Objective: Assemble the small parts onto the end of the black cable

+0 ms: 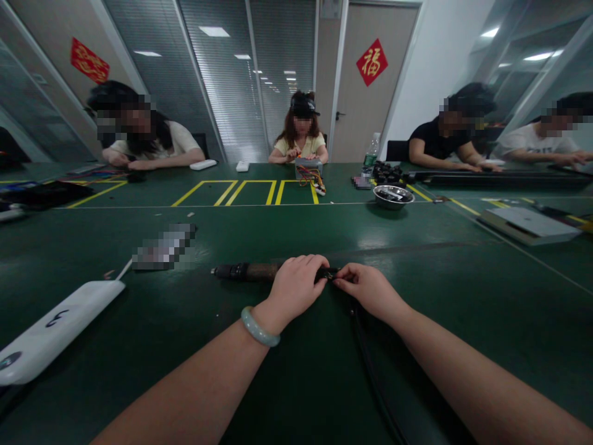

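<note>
An electric screwdriver (250, 271) with a brown, worn-looking body and a dark nose lies across the green table, its metal tip pointing left. My left hand (299, 284) is closed around its rear part, with a pale green bangle on the wrist. Just right of it, my right hand (365, 287) pinches a small dark piece at the screwdriver's back end, probably the cable connector; the fingers hide most of it. A black cable (365, 352) runs from below my right hand down to the bottom edge.
At left are a white power bank (65, 330) and a blurred-out phone (164, 247). Farther back stand a metal bowl (393, 196) of dark parts, a plastic bottle (370, 151) and a flat white box (528, 224). Several people sit around the table.
</note>
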`<state>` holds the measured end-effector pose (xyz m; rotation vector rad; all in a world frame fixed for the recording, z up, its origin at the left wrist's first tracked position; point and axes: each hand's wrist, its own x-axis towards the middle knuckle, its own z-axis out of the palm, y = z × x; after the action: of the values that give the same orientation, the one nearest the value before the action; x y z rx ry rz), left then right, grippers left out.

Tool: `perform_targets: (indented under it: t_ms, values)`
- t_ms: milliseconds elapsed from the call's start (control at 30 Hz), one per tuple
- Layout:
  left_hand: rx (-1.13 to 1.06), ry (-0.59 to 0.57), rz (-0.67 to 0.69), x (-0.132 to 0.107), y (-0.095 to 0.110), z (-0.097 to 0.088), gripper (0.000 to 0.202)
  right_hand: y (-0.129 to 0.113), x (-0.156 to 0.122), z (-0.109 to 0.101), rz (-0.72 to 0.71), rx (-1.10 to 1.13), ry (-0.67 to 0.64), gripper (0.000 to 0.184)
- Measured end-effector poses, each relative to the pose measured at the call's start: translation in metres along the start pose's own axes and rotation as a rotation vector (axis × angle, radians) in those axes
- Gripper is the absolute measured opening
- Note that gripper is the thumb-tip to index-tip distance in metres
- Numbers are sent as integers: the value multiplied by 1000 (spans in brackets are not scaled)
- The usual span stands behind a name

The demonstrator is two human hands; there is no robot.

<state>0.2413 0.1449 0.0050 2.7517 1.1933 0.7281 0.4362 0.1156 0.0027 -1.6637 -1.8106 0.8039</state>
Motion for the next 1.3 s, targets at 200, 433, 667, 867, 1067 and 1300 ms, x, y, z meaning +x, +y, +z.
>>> perform_targets:
  t_ms: [200,433,667,867,1067,1300]
  values:
    - [5,22,-21,-1,-2,3,19,-1,0,0,0,-4,0,13]
    - [9,-1,-15,0,-1,2,17,4,1,1,-17,-13,8,13]
    - [6,-24,17,1,1,-1,15,1,0,0,-5,-27,10,11]
    - [0,22,-24,0,0,1,18,0,-1,0,-6,-3,1,11]
    - [-11,-22,28,0,0,-2,12,0,0,-1,-12,-17,2,12]
    - [-14,15,-18,0,0,0,18,-2,-1,-1,6,-3,-1,11]
